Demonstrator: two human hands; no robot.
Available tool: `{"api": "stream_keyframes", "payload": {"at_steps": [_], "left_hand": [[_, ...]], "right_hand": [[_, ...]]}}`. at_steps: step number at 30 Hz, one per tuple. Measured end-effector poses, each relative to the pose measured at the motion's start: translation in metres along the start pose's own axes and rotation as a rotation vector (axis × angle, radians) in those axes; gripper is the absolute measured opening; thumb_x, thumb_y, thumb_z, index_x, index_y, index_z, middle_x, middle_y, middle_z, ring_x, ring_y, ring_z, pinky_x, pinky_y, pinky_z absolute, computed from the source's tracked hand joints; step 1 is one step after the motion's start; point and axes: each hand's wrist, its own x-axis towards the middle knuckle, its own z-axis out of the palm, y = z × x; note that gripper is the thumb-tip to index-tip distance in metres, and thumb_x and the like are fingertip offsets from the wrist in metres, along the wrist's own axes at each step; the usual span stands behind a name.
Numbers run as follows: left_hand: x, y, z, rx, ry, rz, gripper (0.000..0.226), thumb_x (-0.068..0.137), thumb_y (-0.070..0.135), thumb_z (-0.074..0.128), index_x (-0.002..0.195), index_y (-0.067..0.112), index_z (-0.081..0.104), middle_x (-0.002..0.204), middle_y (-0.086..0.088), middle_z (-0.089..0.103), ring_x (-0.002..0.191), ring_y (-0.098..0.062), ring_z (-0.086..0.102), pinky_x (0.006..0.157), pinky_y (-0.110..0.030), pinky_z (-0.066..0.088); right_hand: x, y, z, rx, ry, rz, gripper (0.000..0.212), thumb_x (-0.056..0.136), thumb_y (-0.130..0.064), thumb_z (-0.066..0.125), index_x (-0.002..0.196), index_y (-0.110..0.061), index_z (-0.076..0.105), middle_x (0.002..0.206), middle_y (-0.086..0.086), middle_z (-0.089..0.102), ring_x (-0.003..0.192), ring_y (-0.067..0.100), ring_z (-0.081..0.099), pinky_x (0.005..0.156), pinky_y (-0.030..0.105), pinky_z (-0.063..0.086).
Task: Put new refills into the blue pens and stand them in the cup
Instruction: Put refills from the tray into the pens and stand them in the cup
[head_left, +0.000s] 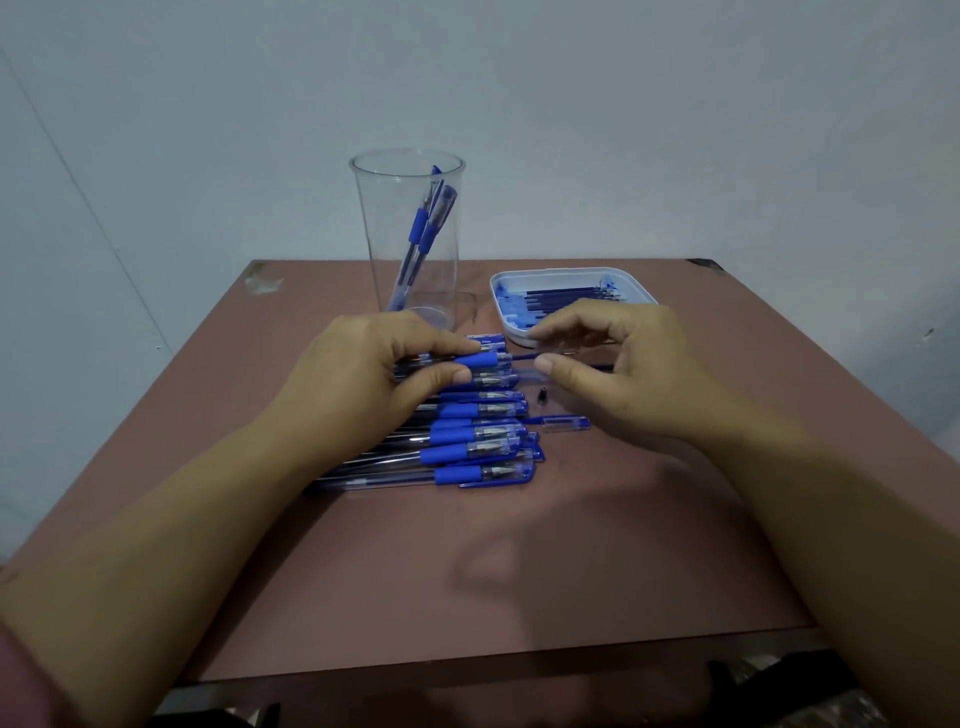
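The left hand (363, 374) pinches the blue pen (483, 360) at its grip, the right hand (618, 364) pinches the refill (524, 357), its end at the barrel mouth. If the thin refill enters crooked, it may bend or slip. The cup (410, 234) stands just behind, on a brown table (519, 545) by a pale wall (675, 130)

Head view looks down, close over the table (519, 571).

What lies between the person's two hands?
A thin blue refill, running from the pen held in the left hand to the right hand, as the head view shows.
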Motion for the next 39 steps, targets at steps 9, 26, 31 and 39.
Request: {"api": "stream_keyframes", "payload": {"at_steps": [9,26,31,39], "left_hand": [[0.000,0.001,-0.001,0.004,-0.001,0.006,0.032,0.081,0.047,0.062,0.109,0.035,0.072,0.087,0.018,0.068,0.079,-0.003,0.061,0.072,-0.020,0.047],[0.000,-0.006,-0.002,0.054,0.014,-0.046,0.024,0.083,0.036,0.070,0.108,0.036,0.073,0.091,0.024,0.066,0.082,0.003,0.061,0.072,-0.013,0.043],[0.000,-0.007,-0.003,0.049,0.034,-0.066,0.024,0.083,0.036,0.070,0.106,0.041,0.071,0.087,0.033,0.060,0.087,0.005,0.061,0.072,-0.011,0.042],[0.001,-0.006,-0.003,0.037,0.030,-0.048,0.024,0.082,0.036,0.071,0.106,0.039,0.072,0.087,0.033,0.060,0.087,0.005,0.060,0.072,-0.013,0.044]], "right_hand": [[0.001,0.005,0.002,-0.043,0.001,-0.017,0.023,0.085,-0.007,0.069,0.098,-0.026,0.073,0.090,-0.019,0.069,0.089,-0.003,0.065,0.079,0.016,0.052],[0.001,0.029,-0.015,-0.055,0.097,0.060,0.020,0.089,-0.008,0.067,0.092,-0.028,0.072,0.085,-0.014,0.071,0.078,0.006,0.066,0.076,0.025,0.053],[0.003,0.041,-0.018,-0.156,0.076,0.098,0.017,0.089,-0.007,0.066,0.093,-0.022,0.072,0.081,-0.021,0.065,0.075,-0.006,0.061,0.074,0.009,0.044],[0.003,0.044,-0.021,-0.300,-0.038,0.128,0.011,0.090,-0.013,0.066,0.095,-0.020,0.073,0.086,-0.015,0.064,0.084,0.005,0.060,0.081,0.012,0.044]]}}
